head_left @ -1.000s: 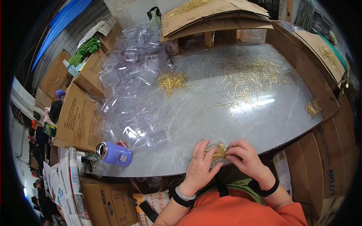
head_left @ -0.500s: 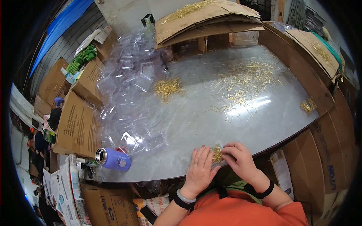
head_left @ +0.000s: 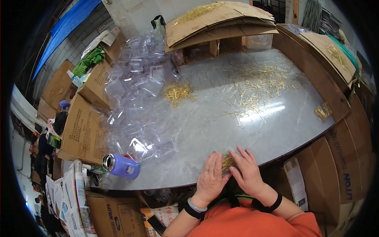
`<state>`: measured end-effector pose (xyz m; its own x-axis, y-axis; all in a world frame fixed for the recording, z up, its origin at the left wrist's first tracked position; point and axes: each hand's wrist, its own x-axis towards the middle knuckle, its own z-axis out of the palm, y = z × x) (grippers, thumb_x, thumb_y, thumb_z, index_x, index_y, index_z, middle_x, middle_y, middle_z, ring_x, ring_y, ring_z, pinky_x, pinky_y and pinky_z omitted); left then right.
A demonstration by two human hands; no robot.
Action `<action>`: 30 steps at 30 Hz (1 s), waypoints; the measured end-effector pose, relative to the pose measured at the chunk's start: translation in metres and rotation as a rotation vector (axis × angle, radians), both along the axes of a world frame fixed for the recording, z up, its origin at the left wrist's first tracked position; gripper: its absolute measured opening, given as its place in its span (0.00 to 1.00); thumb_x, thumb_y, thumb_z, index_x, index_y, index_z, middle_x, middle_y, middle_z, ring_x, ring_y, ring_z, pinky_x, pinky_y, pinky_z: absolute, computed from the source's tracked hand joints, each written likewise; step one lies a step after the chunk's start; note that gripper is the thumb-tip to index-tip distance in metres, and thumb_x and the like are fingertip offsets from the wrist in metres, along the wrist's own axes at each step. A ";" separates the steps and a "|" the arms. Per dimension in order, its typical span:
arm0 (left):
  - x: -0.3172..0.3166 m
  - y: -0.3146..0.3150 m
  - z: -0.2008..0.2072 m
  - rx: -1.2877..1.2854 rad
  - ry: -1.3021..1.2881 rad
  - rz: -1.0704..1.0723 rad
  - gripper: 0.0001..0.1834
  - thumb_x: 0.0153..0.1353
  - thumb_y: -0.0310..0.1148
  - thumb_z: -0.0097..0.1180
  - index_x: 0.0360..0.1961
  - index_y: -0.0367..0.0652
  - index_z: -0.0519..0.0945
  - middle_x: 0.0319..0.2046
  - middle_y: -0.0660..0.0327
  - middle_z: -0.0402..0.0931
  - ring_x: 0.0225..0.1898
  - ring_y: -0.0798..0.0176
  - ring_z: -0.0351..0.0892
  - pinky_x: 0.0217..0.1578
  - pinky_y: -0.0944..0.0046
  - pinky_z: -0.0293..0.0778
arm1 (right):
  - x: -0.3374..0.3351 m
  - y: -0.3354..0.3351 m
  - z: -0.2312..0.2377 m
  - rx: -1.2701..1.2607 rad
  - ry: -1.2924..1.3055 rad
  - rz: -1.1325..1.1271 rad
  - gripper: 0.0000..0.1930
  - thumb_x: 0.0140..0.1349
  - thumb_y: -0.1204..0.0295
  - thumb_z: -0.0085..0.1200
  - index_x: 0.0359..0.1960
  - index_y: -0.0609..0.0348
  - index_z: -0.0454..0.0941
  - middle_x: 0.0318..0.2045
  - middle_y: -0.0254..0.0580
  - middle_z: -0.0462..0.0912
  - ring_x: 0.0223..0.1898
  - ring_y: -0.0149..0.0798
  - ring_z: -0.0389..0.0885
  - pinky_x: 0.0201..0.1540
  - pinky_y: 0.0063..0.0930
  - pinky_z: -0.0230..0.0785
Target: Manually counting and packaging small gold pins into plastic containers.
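At the near edge of the grey table [head_left: 189, 146], a small clear plastic box [head_left: 227, 161] packed with thin gold wire pieces lies between my hands. My left hand [head_left: 210, 178] holds its left side, fingers straight and close together, thumb toward the near end. On the other side, my right hand [head_left: 248, 173] has its fingers apart, the tips by the box's right edge. The palms partly hide the box. Farther off lie a wide scatter of gold wire hooks [head_left: 264, 81] and a denser gold heap [head_left: 178, 94].
Many clear plastic boxes [head_left: 138, 91] cover the table's left side. A purple bottle [head_left: 125, 166] lies tipped near the front left, mouth uncovered. A small gold bundle [head_left: 323, 111] rests at the right edge. Cardboard sheets [head_left: 221, 19] roof the back; cartons [head_left: 83, 130] stand left.
My right hand's fingers have opened out from a pinch over the box and now lie straighter along its right side. My left hand stays beside the box.
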<state>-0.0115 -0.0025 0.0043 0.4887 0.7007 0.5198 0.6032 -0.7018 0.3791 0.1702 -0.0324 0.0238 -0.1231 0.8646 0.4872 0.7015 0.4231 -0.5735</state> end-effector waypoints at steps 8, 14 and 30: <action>0.001 -0.001 -0.003 -0.062 -0.073 0.030 0.47 0.60 0.36 0.68 0.73 0.29 0.56 0.66 0.39 0.65 0.68 0.37 0.67 0.65 0.48 0.70 | 0.001 0.003 -0.005 -0.065 0.030 0.003 0.29 0.67 0.68 0.58 0.68 0.64 0.68 0.65 0.54 0.75 0.70 0.59 0.67 0.72 0.60 0.52; -0.002 -0.001 -0.004 -0.087 -0.081 0.026 0.51 0.59 0.35 0.70 0.75 0.31 0.50 0.68 0.40 0.65 0.67 0.36 0.68 0.64 0.47 0.70 | -0.006 0.001 0.003 -0.063 -0.207 0.030 0.34 0.64 0.58 0.60 0.68 0.62 0.68 0.70 0.56 0.67 0.73 0.61 0.60 0.73 0.68 0.43; -0.022 0.007 0.014 -0.458 -0.392 -0.183 0.60 0.54 0.27 0.70 0.77 0.32 0.39 0.72 0.36 0.57 0.72 0.34 0.61 0.68 0.47 0.64 | -0.031 0.017 0.002 0.012 -0.126 -0.110 0.26 0.57 0.65 0.65 0.59 0.58 0.78 0.65 0.54 0.72 0.64 0.63 0.68 0.64 0.53 0.66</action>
